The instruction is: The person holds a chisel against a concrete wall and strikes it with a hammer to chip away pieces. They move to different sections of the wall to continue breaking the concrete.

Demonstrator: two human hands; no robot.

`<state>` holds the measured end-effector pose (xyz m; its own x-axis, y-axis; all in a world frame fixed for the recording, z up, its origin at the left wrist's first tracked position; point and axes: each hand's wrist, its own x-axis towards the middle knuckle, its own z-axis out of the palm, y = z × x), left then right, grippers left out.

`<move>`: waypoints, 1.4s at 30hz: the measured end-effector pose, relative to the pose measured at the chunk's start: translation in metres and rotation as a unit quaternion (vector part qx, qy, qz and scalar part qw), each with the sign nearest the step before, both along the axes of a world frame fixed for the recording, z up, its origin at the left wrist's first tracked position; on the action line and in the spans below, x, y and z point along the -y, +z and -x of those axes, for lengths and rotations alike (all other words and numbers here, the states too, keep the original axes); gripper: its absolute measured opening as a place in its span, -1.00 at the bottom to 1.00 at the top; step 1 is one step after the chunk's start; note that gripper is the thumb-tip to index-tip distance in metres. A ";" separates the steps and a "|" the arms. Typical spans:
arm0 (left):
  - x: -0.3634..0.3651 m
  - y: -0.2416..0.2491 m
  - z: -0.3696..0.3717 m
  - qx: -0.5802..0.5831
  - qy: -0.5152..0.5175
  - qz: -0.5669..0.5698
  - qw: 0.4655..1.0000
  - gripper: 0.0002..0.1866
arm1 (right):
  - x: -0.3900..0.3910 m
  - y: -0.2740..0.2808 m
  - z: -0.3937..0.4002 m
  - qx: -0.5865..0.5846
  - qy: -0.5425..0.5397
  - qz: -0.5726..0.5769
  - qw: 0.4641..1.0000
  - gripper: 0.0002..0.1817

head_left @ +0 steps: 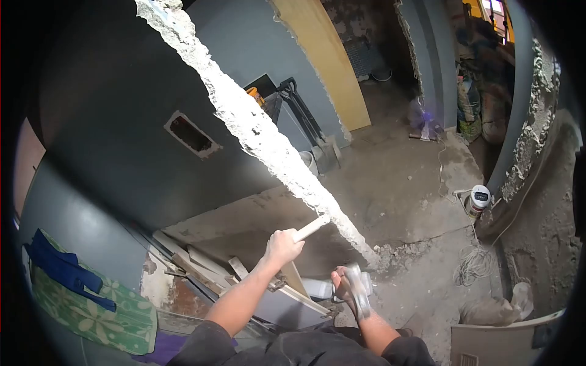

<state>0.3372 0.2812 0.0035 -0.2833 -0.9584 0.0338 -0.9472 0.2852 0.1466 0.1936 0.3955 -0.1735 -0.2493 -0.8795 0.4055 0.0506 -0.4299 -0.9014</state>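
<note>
My left hand [284, 247] is closed round a pale, straight chisel-like bar [312, 228]. Its far end rests right at the rough, broken white edge [268, 149] of the cut wall. Lower and to the right, my right hand [343, 287] is closed on a shiny grey metal tool [358, 291], smeared by motion; its exact kind is unclear. White plastic containers [318, 288] on the floor show partly behind this hand.
Long-handled shovels [308, 122] lean by the far wall. A white bucket [478, 198] stands at the right, above a coiled cable [476, 265]. Rubble [403, 253] lies at the wall's foot. Boards [293, 305] lean below my left arm; a green patterned cloth [97, 305] hangs left.
</note>
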 end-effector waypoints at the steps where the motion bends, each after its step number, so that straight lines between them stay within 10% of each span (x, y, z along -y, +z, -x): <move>1: -0.001 -0.002 -0.001 0.005 0.003 0.001 1.000 -0.77 | 0.006 -0.012 -0.008 0.052 -0.003 0.074 0.996 -0.78; 3: 0.000 -0.001 0.000 0.012 0.004 0.005 1.000 -0.77 | 0.017 -0.035 -0.011 -0.140 -0.071 0.058 0.986 -0.90; 9: -0.002 -0.001 0.015 0.005 0.014 0.029 0.999 -0.76 | 0.031 -0.071 -0.012 0.049 -0.142 -0.080 0.985 -0.94; 18: -0.082 -0.057 -0.012 -0.079 -0.100 -0.110 0.986 -0.73 | -0.107 -0.146 0.092 -0.194 -0.073 -0.331 0.921 -0.71; 24: -0.243 -0.263 -0.159 -0.159 0.287 -0.156 0.932 -0.52 | -0.185 -0.145 0.200 -0.367 0.034 -0.566 0.738 -0.58; 28: -0.356 -0.319 -0.187 -0.187 0.641 -0.153 0.728 -0.60 | -0.232 -0.156 0.257 -0.422 0.055 -0.606 0.672 -0.55; 31: -0.379 -0.328 -0.209 -0.400 0.465 -0.381 0.692 -0.61 | -0.267 -0.133 0.282 -0.401 0.054 -0.677 0.614 -0.51; 34: -0.375 -0.341 -0.154 -0.212 0.406 -0.116 0.881 -0.60 | -0.282 -0.151 0.297 -0.417 0.048 -0.699 0.579 -0.49; 38: -0.296 -0.301 -0.093 -0.316 0.370 -0.005 0.874 -0.66 | -0.287 -0.172 0.318 -0.377 0.080 -0.704 0.597 -0.52; 40: -0.247 -0.289 -0.072 -0.386 0.310 0.043 0.868 -0.68 | -0.306 -0.270 0.363 -0.348 0.173 -0.629 0.673 -0.56; 42: -0.201 -0.253 -0.045 -0.431 0.222 0.055 0.873 -0.64 | -0.278 -0.240 0.355 -0.411 0.142 -0.646 0.628 -0.57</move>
